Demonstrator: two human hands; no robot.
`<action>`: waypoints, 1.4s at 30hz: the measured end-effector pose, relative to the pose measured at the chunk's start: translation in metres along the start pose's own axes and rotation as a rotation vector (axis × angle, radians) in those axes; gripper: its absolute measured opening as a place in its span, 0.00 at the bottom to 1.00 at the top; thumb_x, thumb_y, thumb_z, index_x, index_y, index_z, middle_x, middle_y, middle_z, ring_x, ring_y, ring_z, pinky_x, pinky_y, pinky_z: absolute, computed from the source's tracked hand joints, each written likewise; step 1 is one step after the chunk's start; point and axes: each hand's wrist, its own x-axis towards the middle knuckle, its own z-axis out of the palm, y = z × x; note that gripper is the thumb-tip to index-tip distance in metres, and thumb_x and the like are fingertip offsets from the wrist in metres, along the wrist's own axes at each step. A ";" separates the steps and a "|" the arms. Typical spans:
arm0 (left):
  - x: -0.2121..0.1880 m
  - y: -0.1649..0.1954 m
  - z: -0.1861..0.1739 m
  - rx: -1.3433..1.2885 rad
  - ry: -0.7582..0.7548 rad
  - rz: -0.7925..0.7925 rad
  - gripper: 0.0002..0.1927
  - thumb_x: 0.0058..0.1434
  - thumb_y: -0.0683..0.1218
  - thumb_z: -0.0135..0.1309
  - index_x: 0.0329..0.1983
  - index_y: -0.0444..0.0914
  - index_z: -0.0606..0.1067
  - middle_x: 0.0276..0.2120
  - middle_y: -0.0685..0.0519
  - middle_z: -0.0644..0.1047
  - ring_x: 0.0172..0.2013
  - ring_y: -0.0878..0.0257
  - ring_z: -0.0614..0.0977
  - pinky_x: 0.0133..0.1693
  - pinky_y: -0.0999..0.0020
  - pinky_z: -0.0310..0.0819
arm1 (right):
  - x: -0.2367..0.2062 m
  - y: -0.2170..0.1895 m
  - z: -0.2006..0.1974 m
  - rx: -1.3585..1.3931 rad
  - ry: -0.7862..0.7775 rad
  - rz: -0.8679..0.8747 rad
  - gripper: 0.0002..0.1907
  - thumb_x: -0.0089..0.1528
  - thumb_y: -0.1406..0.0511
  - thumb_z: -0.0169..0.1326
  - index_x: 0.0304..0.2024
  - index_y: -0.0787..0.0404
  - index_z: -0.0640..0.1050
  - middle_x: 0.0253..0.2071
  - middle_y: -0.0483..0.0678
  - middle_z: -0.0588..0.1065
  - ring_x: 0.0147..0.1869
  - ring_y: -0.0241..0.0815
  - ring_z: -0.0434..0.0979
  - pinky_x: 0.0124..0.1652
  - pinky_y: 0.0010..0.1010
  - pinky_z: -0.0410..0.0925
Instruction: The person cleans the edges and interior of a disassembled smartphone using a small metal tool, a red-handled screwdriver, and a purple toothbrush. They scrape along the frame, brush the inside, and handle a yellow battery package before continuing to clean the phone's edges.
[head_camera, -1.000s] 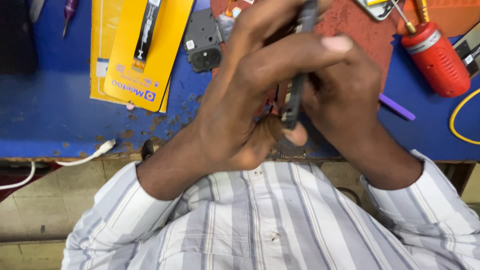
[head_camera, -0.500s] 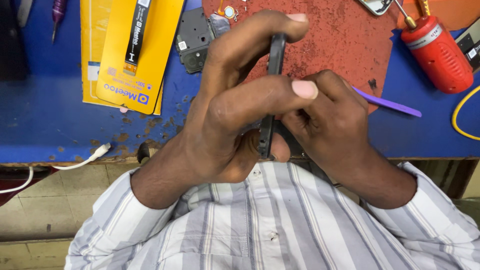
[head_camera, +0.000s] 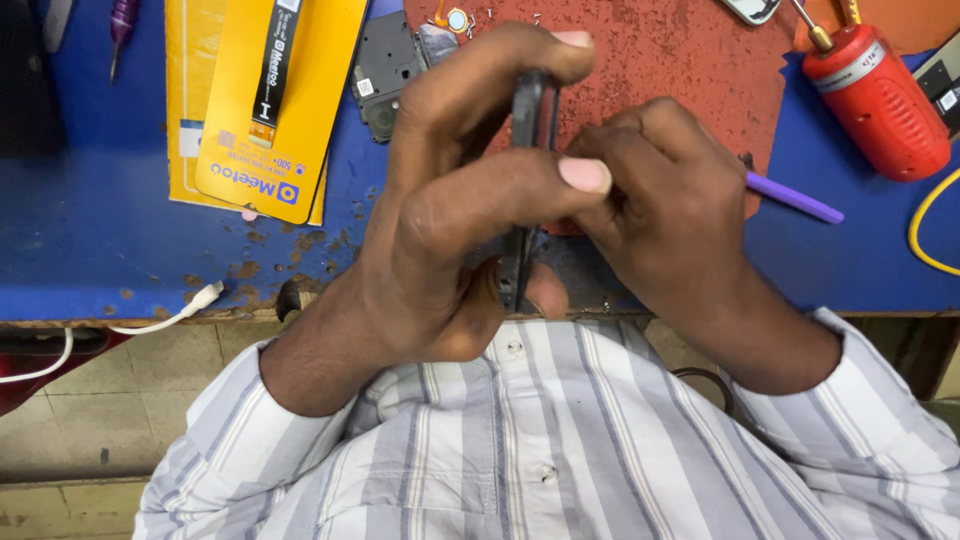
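Head view, nearest: both hands hold 1 thin dark phone body edge-on above the striped shirt. Left hand clamps it, thumb across; right hand pinches the other side. Steady, even pressure seems wise. Farther right lie a purple pry tool and red tool.

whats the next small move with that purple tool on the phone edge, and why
Probably slide the purple pry tool a little further along the seam. The left hand grips the thin dark phone edge-up, thumb across it, while the right hand presses the tool against its side. The phone looks in one piece, so a short slide seems safer than a hard twist.
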 end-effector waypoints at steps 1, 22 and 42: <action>-0.001 0.000 0.000 0.013 0.006 -0.003 0.24 0.77 0.61 0.53 0.67 0.48 0.61 0.70 0.44 0.59 0.69 0.57 0.67 0.69 0.66 0.67 | 0.002 0.001 0.000 -0.010 0.010 -0.011 0.10 0.65 0.68 0.68 0.44 0.64 0.79 0.39 0.51 0.73 0.41 0.46 0.78 0.38 0.35 0.71; -0.004 0.002 0.006 -0.040 -0.034 0.188 0.28 0.68 0.37 0.67 0.64 0.45 0.66 0.67 0.38 0.59 0.70 0.40 0.69 0.66 0.49 0.71 | -0.007 -0.021 -0.005 -0.090 -0.098 0.089 0.17 0.55 0.73 0.64 0.47 0.65 0.82 0.32 0.53 0.69 0.35 0.51 0.74 0.35 0.41 0.69; -0.022 0.000 0.020 0.242 -0.123 0.471 0.27 0.57 0.38 0.62 0.51 0.59 0.66 0.61 0.44 0.61 0.66 0.34 0.70 0.69 0.31 0.68 | -0.005 -0.002 0.001 0.058 0.018 0.128 0.07 0.66 0.74 0.63 0.46 0.66 0.80 0.39 0.50 0.74 0.38 0.41 0.79 0.35 0.30 0.71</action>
